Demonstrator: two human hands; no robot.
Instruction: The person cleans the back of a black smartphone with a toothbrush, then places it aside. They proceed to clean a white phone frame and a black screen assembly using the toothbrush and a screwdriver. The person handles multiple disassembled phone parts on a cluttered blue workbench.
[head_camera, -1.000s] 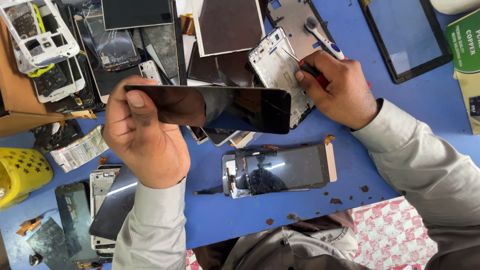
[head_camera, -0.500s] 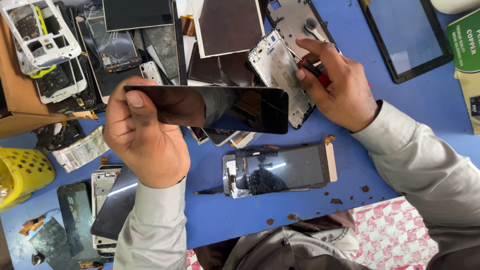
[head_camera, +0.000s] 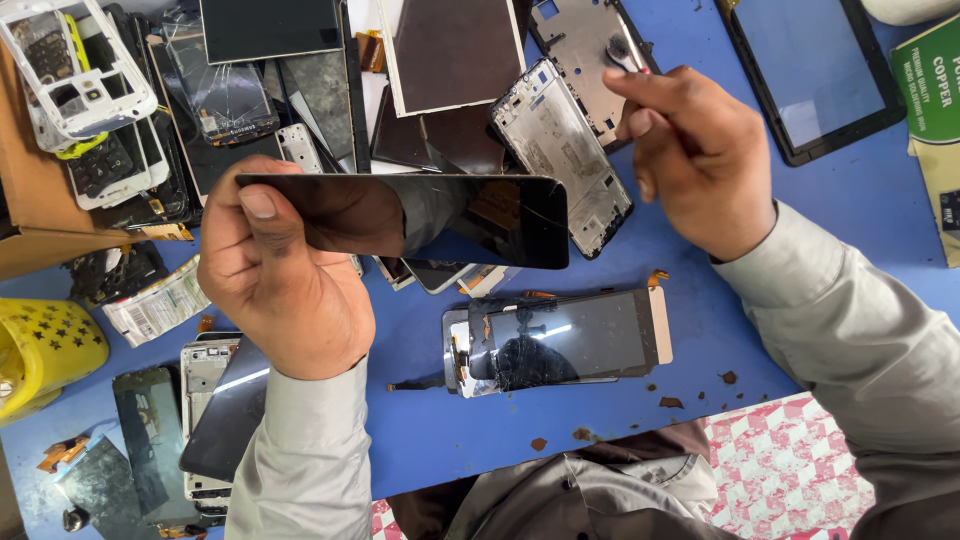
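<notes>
My left hand (head_camera: 285, 300) grips the left end of a long black phone screen panel (head_camera: 450, 220) and holds it level above the blue table (head_camera: 420, 430). Fine cracks show near the panel's right end. My right hand (head_camera: 700, 160) hovers to the upper right with its fingers pinched on a small tool (head_camera: 622, 50); only the tool's silvery end shows above the fingers. Just left of that hand, a bare silver phone frame (head_camera: 565, 150) lies tilted on the table. Below the panel lies another phone display (head_camera: 570, 335) with a broken dark glass.
Several dismantled phones, frames and screens crowd the top and left, among them a white frame (head_camera: 70, 70). A black tablet (head_camera: 810, 70) and a green box (head_camera: 930, 90) lie top right. A yellow container (head_camera: 45, 350) stands left. A pink checkered cloth (head_camera: 790, 460) lies bottom right.
My right hand has moved up and slightly left, and the tool's red handle is now hidden inside the fingers. The left hand and the black panel have barely shifted.
</notes>
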